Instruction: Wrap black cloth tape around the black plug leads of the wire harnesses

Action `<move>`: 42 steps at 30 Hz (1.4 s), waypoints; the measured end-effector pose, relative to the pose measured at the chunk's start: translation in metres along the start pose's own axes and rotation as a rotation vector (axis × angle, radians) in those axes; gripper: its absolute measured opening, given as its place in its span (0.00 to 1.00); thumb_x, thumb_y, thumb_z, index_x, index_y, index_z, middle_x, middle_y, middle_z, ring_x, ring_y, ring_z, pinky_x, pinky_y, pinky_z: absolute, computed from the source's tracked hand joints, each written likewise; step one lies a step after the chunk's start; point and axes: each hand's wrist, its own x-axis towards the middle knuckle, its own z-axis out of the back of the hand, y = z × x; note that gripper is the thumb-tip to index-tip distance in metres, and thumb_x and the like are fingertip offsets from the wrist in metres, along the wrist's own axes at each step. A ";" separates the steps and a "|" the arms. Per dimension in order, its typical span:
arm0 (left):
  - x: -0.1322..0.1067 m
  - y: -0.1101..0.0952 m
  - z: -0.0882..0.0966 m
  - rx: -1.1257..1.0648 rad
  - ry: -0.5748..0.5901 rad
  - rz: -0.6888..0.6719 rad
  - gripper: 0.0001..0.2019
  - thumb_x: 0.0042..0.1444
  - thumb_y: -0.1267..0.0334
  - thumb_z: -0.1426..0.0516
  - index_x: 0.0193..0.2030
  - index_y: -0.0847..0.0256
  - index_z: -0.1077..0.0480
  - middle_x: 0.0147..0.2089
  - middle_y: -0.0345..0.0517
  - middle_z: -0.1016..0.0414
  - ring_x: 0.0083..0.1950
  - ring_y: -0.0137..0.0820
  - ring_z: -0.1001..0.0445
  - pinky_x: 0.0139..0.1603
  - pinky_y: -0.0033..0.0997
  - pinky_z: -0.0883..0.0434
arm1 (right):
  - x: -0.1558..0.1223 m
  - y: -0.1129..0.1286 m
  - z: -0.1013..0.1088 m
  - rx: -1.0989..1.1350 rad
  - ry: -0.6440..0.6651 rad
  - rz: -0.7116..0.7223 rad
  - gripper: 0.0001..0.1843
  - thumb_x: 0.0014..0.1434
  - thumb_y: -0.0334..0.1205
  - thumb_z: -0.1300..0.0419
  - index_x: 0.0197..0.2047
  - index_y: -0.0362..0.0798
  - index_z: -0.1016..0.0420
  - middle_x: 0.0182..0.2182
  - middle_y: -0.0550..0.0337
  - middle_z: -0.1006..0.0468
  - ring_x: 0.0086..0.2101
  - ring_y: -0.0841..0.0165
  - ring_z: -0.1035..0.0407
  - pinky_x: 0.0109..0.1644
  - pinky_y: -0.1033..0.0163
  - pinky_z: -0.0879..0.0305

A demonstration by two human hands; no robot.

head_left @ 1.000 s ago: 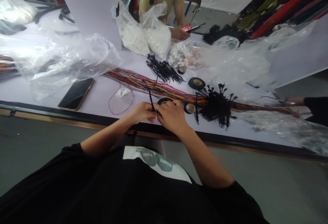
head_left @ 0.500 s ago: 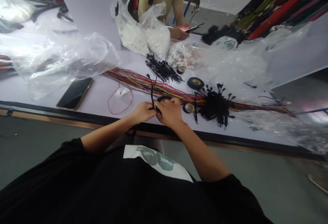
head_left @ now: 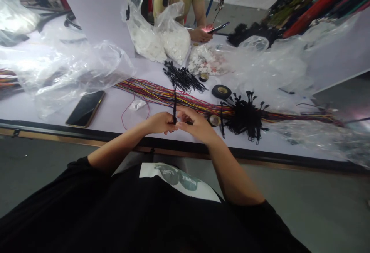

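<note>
In the head view, my left hand point(head_left: 160, 123) is closed, pinching a short black cable point(head_left: 175, 100) that stands nearly upright from between thumb and fingers. My right hand point(head_left: 198, 125) meets it from the right, fingers curled and thumb tip close to the left fingertips. Something dark shows inside the curve of the right hand, mostly hidden by the fingers. Just beyond both hands runs a long bundle of red, yellow and black wires point(head_left: 156, 93). To the right lies a pile of black cables with connectors point(head_left: 244, 116), with a small tape roll point(head_left: 214, 120) beside it.
A phone point(head_left: 86, 108) and a thin red wire loop point(head_left: 123, 115) lie left. Farther back are more black cables point(head_left: 183, 77), a black tape roll point(head_left: 221, 91), bags of white parts point(head_left: 176, 46) and loose plastic point(head_left: 78, 68). Across the table a person point(head_left: 199, 8) holds a phone.
The black cable stands straighter, and its forked upper ends no longer show apart. My right hand has turned and its fingers have loosened, uncovering a gap. The left hand still grips the cable.
</note>
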 end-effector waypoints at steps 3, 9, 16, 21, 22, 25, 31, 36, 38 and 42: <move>-0.001 0.000 0.000 0.027 0.003 -0.007 0.09 0.46 0.68 0.44 0.17 0.65 0.33 0.15 0.34 0.33 0.20 0.21 0.33 0.25 0.19 0.39 | 0.003 0.002 -0.008 0.236 -0.150 -0.069 0.11 0.51 0.45 0.42 0.34 0.47 0.27 0.30 0.60 0.26 0.29 0.71 0.35 0.37 0.63 0.37; -0.004 0.004 0.002 -0.024 0.101 -0.033 0.07 0.46 0.67 0.42 0.20 0.64 0.28 0.21 0.36 0.26 0.27 0.23 0.28 0.33 0.20 0.35 | 0.005 0.009 -0.009 0.345 -0.069 -0.130 0.12 0.46 0.41 0.39 0.36 0.47 0.28 0.27 0.63 0.27 0.28 0.71 0.34 0.34 0.64 0.37; -0.008 0.006 -0.007 -0.005 0.007 0.008 0.11 0.51 0.63 0.46 0.25 0.65 0.26 0.24 0.41 0.24 0.28 0.25 0.27 0.35 0.22 0.33 | 0.004 0.010 -0.007 0.346 -0.151 -0.238 0.11 0.47 0.46 0.39 0.24 0.47 0.31 0.18 0.65 0.29 0.22 0.71 0.34 0.29 0.64 0.39; -0.014 -0.003 -0.021 0.523 -0.200 0.109 0.15 0.55 0.61 0.51 0.32 0.66 0.26 0.32 0.51 0.22 0.34 0.33 0.24 0.36 0.27 0.32 | -0.001 0.008 -0.016 0.326 -0.324 -0.318 0.17 0.46 0.52 0.39 0.20 0.48 0.35 0.16 0.63 0.28 0.21 0.70 0.33 0.31 0.62 0.37; -0.013 -0.005 -0.025 0.621 -0.239 0.137 0.16 0.56 0.61 0.53 0.34 0.67 0.26 0.34 0.54 0.22 0.36 0.36 0.24 0.37 0.30 0.32 | -0.003 0.009 -0.020 0.294 -0.359 -0.328 0.17 0.46 0.52 0.39 0.19 0.48 0.35 0.17 0.63 0.28 0.22 0.69 0.33 0.32 0.62 0.37; -0.011 -0.009 -0.037 0.778 -0.246 0.172 0.19 0.60 0.65 0.59 0.44 0.69 0.30 0.38 0.60 0.23 0.40 0.40 0.23 0.38 0.35 0.31 | -0.008 0.015 -0.032 0.174 -0.475 -0.339 0.17 0.46 0.52 0.39 0.19 0.49 0.35 0.20 0.61 0.26 0.25 0.68 0.32 0.34 0.61 0.37; -0.013 -0.012 -0.043 0.702 -0.174 0.140 0.25 0.57 0.69 0.57 0.63 0.70 0.50 0.49 0.63 0.27 0.45 0.41 0.24 0.43 0.37 0.30 | -0.023 0.010 -0.010 0.039 -0.614 -0.406 0.18 0.47 0.54 0.40 0.20 0.49 0.35 0.21 0.60 0.28 0.26 0.66 0.33 0.33 0.60 0.38; 0.009 -0.009 -0.001 0.539 -0.171 0.075 0.24 0.53 0.57 0.47 0.56 0.62 0.37 0.50 0.52 0.27 0.49 0.39 0.27 0.49 0.34 0.33 | -0.048 -0.034 0.085 -0.423 -0.585 -0.706 0.16 0.46 0.51 0.38 0.20 0.50 0.36 0.22 0.56 0.29 0.27 0.63 0.35 0.33 0.56 0.42; 0.037 -0.006 0.022 0.566 -0.274 0.085 0.15 0.55 0.60 0.51 0.44 0.63 0.29 0.44 0.51 0.25 0.48 0.39 0.27 0.49 0.34 0.33 | -0.056 -0.051 0.113 -0.567 -0.453 -0.886 0.16 0.48 0.53 0.40 0.25 0.48 0.30 0.26 0.45 0.27 0.31 0.58 0.33 0.33 0.53 0.44; 0.105 0.003 0.057 0.506 -0.569 0.241 0.19 0.52 0.61 0.48 0.50 0.69 0.34 0.50 0.59 0.28 0.53 0.43 0.30 0.50 0.35 0.35 | -0.059 -0.065 0.108 -0.730 -0.654 -0.838 0.25 0.52 0.53 0.45 0.45 0.41 0.27 0.41 0.30 0.27 0.42 0.48 0.33 0.37 0.48 0.42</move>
